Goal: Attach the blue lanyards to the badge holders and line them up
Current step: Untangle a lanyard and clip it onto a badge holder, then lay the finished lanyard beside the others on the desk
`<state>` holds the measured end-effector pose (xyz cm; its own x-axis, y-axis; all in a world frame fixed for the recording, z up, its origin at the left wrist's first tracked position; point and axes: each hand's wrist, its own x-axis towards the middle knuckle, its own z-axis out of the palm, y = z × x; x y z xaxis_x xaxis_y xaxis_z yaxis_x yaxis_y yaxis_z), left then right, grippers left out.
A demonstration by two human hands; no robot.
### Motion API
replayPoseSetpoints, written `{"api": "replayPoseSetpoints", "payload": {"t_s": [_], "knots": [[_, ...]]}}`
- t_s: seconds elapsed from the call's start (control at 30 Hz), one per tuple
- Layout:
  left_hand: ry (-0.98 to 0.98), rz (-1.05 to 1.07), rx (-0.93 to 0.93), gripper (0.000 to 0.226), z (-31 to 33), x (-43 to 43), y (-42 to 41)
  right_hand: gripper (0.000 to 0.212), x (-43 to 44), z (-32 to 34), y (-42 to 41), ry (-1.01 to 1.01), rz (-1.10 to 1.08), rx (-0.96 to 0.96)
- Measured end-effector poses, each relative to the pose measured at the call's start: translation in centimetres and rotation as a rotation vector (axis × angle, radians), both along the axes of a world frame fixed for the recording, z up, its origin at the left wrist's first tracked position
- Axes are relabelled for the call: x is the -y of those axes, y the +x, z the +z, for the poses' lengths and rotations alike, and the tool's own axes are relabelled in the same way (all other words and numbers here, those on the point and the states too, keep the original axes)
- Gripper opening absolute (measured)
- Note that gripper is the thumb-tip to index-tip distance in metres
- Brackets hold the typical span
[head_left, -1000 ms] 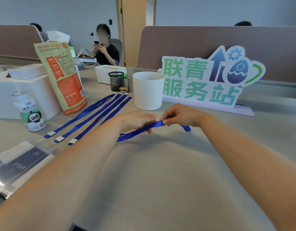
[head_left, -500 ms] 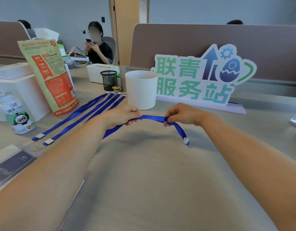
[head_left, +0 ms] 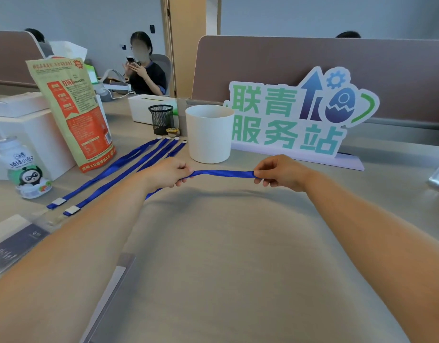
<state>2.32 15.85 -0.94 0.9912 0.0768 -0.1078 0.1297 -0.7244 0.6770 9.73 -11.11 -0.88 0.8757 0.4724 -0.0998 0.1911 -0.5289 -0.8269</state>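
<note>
The left hand and the right hand each pinched the blue lanyard between curled fingers, holding one stretch taut above the worktop, near the white cup. Four laid-out lanyards lay side by side to the left. Judged progress: partial. The held lanyard showed no holder. Clear sleeves at lower left, probably badge holders, could not be confirmed as attached.
</note>
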Motion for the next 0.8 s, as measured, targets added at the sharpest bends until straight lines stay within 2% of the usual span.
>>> {"api": "replayPoseSetpoints", "payload": {"t_s": [0.17,0.33,0.47,0.53,0.63,0.8], "knots": [[-0.019,0.059,-0.027,0.022,-0.3,-1.6,-0.7,0.012,-1.8,-0.6,0.6,0.211,-0.153,0.003],[-0.096,0.115,0.000,0.018,-0.4,-3.5,-1.8,0.009,-6.3,-0.1,0.8,0.285,-0.116,0.058],[-0.139,0.160,0.005,0.010,-0.3,-5.0,-2.0,0.005,-10.8,1.1,1.5,0.440,-0.088,0.046],[-0.187,0.212,0.018,0.010,-0.3,-5.4,-1.7,0.011,-13.2,1.8,2.1,0.517,-0.085,0.048],[-0.221,0.286,0.019,0.011,-0.3,-6.1,-0.6,0.004,-16.8,2.7,3.1,0.501,-0.083,0.116],[-0.299,0.330,-0.069,0.006,-0.2,-7.6,2.2,0.013,-22.3,2.7,6.3,0.346,-0.078,0.281]]}}
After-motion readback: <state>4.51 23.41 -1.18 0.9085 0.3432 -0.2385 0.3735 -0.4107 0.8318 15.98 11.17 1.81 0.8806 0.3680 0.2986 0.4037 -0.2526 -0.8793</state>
